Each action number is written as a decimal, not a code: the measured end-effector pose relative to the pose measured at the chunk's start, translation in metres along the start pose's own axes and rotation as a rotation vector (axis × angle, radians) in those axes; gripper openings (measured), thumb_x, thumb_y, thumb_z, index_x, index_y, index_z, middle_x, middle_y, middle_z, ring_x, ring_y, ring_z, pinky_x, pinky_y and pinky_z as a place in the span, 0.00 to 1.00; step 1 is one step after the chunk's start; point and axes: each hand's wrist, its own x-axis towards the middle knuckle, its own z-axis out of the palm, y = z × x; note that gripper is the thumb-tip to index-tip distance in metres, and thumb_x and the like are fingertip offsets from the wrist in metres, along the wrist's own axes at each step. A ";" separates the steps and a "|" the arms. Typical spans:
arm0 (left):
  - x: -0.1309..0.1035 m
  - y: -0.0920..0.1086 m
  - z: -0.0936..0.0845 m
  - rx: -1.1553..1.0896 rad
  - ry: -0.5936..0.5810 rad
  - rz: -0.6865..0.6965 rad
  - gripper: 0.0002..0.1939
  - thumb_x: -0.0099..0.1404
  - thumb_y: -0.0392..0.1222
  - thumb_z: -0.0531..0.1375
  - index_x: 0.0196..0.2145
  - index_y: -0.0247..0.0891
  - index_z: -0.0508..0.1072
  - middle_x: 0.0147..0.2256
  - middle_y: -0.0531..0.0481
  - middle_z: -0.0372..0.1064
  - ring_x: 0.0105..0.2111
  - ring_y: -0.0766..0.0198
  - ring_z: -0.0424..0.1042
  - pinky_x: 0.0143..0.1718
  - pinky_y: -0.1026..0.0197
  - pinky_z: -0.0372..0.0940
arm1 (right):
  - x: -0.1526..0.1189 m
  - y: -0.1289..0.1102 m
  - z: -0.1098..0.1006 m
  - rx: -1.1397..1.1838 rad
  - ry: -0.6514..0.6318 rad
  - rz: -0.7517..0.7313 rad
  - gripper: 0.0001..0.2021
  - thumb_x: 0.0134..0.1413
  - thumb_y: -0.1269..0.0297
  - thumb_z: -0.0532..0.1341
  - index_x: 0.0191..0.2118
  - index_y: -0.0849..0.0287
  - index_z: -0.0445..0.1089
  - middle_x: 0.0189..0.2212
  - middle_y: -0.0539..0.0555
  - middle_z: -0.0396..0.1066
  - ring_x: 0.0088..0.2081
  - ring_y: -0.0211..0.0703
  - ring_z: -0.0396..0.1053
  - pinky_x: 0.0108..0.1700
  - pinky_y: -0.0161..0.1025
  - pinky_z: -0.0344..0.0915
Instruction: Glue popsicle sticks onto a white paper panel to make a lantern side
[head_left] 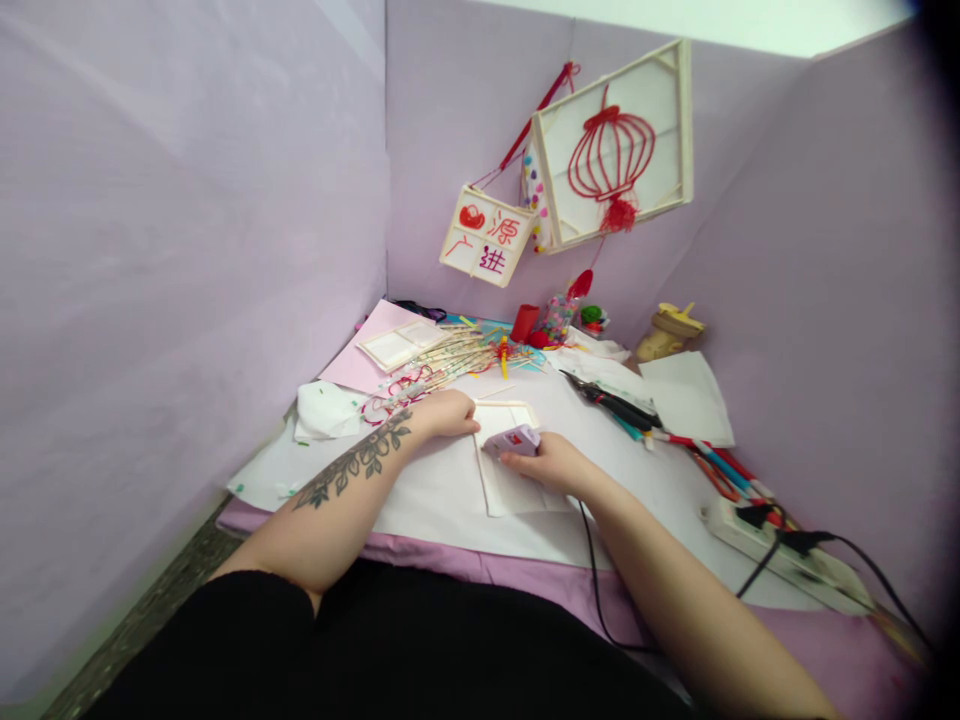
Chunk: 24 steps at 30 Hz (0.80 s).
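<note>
My right hand point(551, 463) grips a small lilac glue gun point(514, 440) whose black cord point(592, 560) runs back toward me. Its tip rests at the left edge of a white paper panel with a thin stick frame point(504, 415). My left hand point(448, 412), with a tattooed forearm, presses down on the frame's left side, fingers closed against it. Both hands work over a white sheet point(442, 490) on the purple table.
A bundle of thin wooden sticks point(450, 362), another framed panel point(394, 345), black scissors point(611, 402), coloured pens point(720, 470) and a power strip point(780, 550) lie around. Two paper lantern panels point(611, 150) point(486, 237) hang on the lilac back wall. A red cup point(523, 322) stands behind.
</note>
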 end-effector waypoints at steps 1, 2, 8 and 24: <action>0.000 0.000 -0.001 0.004 -0.004 0.003 0.16 0.60 0.49 0.55 0.36 0.37 0.78 0.35 0.43 0.76 0.35 0.56 0.73 0.34 0.61 0.63 | 0.000 0.000 0.000 -0.009 -0.006 0.003 0.20 0.48 0.47 0.61 0.37 0.60 0.76 0.27 0.54 0.74 0.30 0.46 0.69 0.28 0.35 0.58; -0.001 0.001 -0.001 0.009 -0.008 0.005 0.16 0.60 0.49 0.55 0.36 0.37 0.78 0.35 0.43 0.76 0.36 0.56 0.73 0.34 0.61 0.63 | 0.000 -0.001 -0.001 -0.019 -0.013 0.006 0.20 0.48 0.48 0.61 0.38 0.60 0.76 0.28 0.54 0.74 0.31 0.46 0.70 0.28 0.34 0.59; -0.001 0.002 -0.001 0.013 -0.016 -0.003 0.16 0.60 0.49 0.56 0.35 0.37 0.78 0.35 0.43 0.76 0.36 0.57 0.73 0.35 0.62 0.63 | -0.001 0.000 -0.005 -0.069 -0.053 0.015 0.19 0.49 0.49 0.60 0.37 0.61 0.75 0.30 0.54 0.75 0.32 0.45 0.69 0.29 0.34 0.60; 0.000 -0.001 0.002 0.009 0.032 -0.012 0.15 0.61 0.49 0.55 0.34 0.37 0.77 0.35 0.43 0.75 0.36 0.57 0.73 0.35 0.61 0.63 | -0.021 0.045 -0.072 0.404 -0.163 -0.239 0.30 0.42 0.35 0.61 0.34 0.62 0.72 0.29 0.58 0.73 0.31 0.46 0.70 0.32 0.38 0.65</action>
